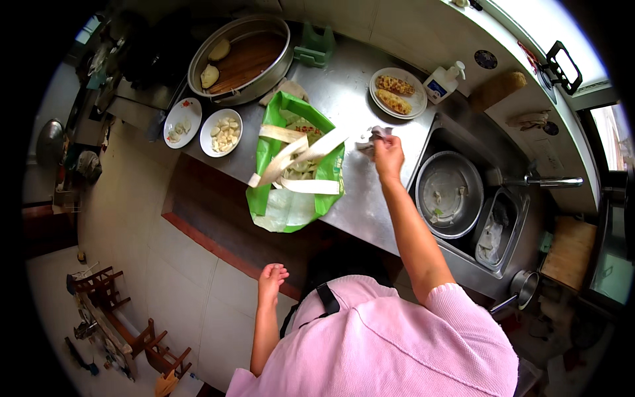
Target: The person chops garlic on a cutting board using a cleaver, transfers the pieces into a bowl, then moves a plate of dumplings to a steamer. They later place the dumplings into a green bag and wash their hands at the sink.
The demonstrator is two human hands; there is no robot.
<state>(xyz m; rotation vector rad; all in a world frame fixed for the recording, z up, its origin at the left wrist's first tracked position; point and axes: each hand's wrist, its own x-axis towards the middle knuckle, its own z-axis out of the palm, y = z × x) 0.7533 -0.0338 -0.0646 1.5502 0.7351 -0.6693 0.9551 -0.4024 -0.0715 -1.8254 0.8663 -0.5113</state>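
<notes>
My right hand (389, 157) is closed around a crumpled grey cloth (366, 147) and rests on the steel counter (370, 205), between a green bag and the sink. My left hand (270, 276) hangs in front of my body over the floor, fingers loosely bent, holding nothing. The bright green bag (266, 151) with pale straps stands open on the counter's front edge, with pale green leafy pieces inside. Behind my right hand, a white plate (378, 99) carries two yellowish corn cobs.
A bowl of peeled garlic (225, 134) and a plate with some pieces (182, 123) sit left of the bag. Behind them stands a round steamer (278, 76). At right are a sink holding a metal basin (475, 175), a tap (555, 182) and a pump bottle (442, 85).
</notes>
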